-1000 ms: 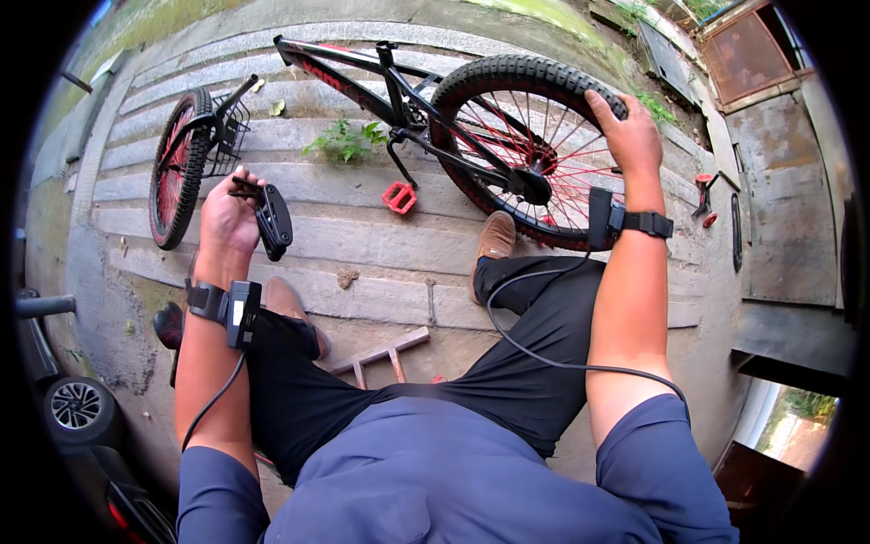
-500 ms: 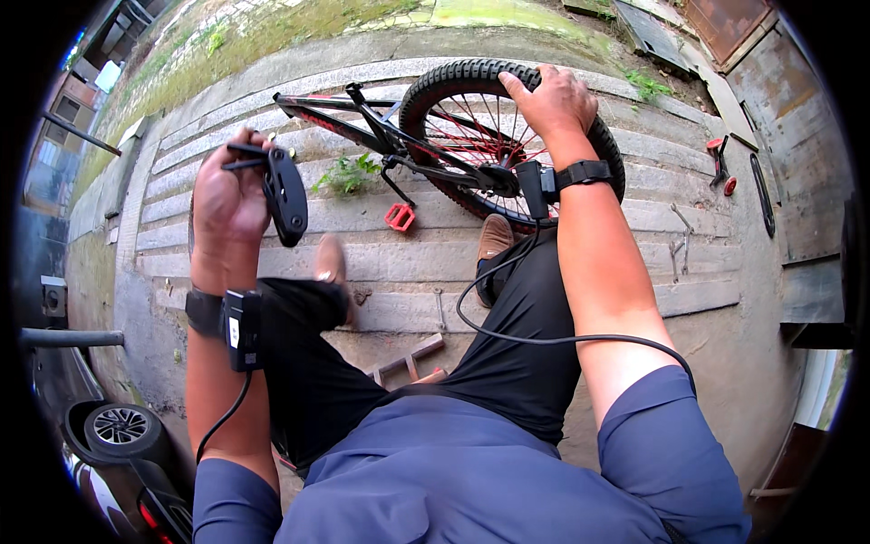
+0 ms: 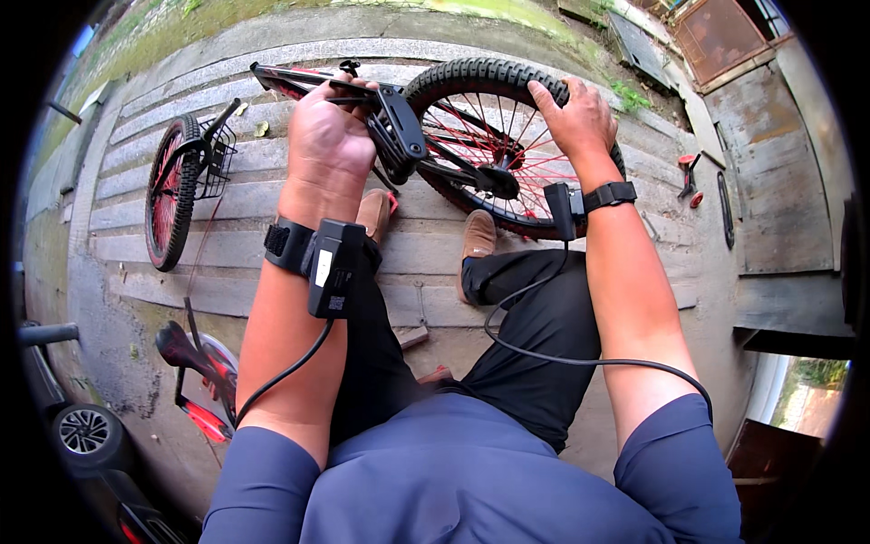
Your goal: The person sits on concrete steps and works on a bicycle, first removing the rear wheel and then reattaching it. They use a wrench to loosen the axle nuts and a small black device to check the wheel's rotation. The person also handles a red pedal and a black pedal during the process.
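A black folding multi-tool point(image 3: 405, 127) is gripped in my left hand point(image 3: 331, 145), palm turned up and fingers curled. It hangs in front of the bicycle frame point(image 3: 294, 86), near the left side of the wheel. My right hand point(image 3: 580, 122) holds the top right of the knobby tyre point(image 3: 480, 71), thumb on the near side. The wheel has red spokes and a dark hub point(image 3: 497, 181), and it stands within the black and red frame. The crank area is mostly hidden behind the tool and my left hand.
To the left lies another wheel point(image 3: 163, 204) with a wire basket point(image 3: 217, 163). A saddle point(image 3: 195, 349) stands near my left forearm. A red and black part point(image 3: 689, 172) and a black bar point(image 3: 726, 210) lie on the right. A parked car's wheel point(image 3: 83, 429) is at lower left.
My left hand has moved right with the multi-tool, from beside the frame to in front of it near the wheel. My right hand stays on the tyre. The view has shifted.
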`<state>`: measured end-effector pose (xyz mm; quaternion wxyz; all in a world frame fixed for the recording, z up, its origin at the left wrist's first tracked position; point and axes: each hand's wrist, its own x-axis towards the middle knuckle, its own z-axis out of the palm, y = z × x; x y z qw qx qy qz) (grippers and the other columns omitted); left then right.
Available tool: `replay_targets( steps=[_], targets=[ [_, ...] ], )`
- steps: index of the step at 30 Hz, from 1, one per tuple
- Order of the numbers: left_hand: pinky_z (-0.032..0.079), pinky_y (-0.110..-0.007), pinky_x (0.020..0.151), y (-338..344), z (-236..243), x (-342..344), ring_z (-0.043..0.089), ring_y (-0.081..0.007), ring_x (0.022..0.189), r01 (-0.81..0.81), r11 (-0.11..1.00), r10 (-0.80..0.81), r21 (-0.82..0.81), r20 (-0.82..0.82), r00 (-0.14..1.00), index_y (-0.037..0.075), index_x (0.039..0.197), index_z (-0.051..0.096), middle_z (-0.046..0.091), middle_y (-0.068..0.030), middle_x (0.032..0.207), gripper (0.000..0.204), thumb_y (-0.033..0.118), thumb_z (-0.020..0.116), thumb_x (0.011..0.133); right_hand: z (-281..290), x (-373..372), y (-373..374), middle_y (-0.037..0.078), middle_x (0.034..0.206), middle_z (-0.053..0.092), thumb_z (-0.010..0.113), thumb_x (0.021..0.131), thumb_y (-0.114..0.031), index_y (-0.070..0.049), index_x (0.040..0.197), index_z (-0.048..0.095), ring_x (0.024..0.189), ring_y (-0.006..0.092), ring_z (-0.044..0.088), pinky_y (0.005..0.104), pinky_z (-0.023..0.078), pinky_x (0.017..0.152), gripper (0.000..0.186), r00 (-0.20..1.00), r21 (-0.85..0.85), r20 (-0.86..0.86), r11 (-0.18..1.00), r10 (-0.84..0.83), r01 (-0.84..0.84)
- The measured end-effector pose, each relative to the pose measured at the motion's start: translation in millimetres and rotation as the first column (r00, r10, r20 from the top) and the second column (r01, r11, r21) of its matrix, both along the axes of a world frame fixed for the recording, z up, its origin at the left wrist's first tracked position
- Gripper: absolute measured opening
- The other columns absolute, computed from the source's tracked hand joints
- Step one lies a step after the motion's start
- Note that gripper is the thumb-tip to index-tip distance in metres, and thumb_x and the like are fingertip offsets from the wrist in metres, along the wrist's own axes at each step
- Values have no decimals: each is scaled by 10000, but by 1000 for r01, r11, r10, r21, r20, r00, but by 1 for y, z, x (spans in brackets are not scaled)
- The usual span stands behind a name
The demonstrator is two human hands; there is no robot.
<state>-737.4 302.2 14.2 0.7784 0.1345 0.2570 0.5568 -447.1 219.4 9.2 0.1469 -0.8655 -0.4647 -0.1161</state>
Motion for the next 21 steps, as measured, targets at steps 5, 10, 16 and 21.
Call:
replay_targets(
  steps=[5, 10, 16, 21],
  targets=[
    [520, -344, 803, 0, -7, -17, 592, -234, 798, 1, 1000, -1, 11, 47, 999, 45, 882, 570, 598, -84, 832, 109, 64, 489, 953, 11, -4, 0, 160, 1308, 575, 578, 796, -721, -139, 1313, 580, 1262, 352, 487, 505, 391, 1026, 778, 997, -21, -71, 999, 33, -34],
    [518, -325, 757, -8, -2, -17, 593, -226, 752, -57, 998, 55, -19, -82, 995, 65, 852, 548, 586, -75, 796, 140, 53, 464, 963, -1, 10, -9, 168, 1303, 565, 675, 788, -620, -133, 1316, 548, 1245, 347, 496, 496, 401, 1016, 729, 982, 111, -64, 979, 177, -170],
    [517, -329, 793, -1, -8, 2, 595, -226, 773, 1, 1000, 0, 11, -131, 991, 57, 882, 547, 594, -85, 826, 141, 64, 445, 979, -4, 21, -30, 165, 1186, 580, 788, 742, -447, -131, 1286, 550, 1150, 349, 532, 474, 421, 985, 672, 942, 240, 140, 912, 306, -332],
    [514, -337, 807, 0, -10, 13, 590, -231, 798, 20, 1000, -20, -1, -147, 989, 54, 888, 554, 591, -85, 839, 133, 75, 460, 980, -11, 27, -48, 154, 1191, 577, 819, 719, -375, -115, 1276, 549, 1110, 348, 549, 460, 434, 962, 671, 920, 291, 144, 873, 365, -392]
  ],
)
